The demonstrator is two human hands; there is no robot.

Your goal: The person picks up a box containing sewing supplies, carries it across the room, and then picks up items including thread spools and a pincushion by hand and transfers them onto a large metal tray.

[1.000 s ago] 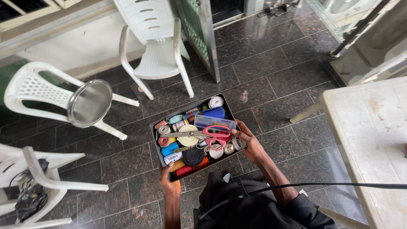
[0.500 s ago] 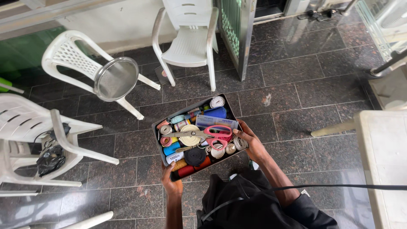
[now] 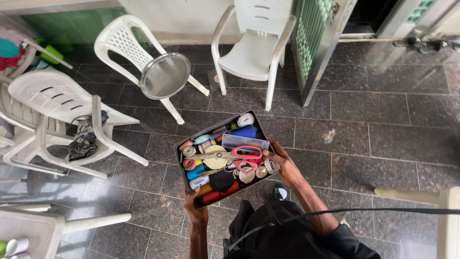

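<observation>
Two hands, left hand (image 3: pixel 194 207) and right hand (image 3: pixel 285 165), grip a grey box (image 3: pixel 178 149) crammed with thread spools.

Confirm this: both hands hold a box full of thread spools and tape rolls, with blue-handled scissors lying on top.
Not quite. The head view shows the scissors have pink handles. The left hand and right hand do hold the box of spools and rolls.

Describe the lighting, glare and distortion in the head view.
Head view: soft daylight, no hard shadows; pale glare streaks the floor; wide-angle lens bends chairs and door frame at the edges; the box, held by left hand and right hand, is sharp.
</observation>
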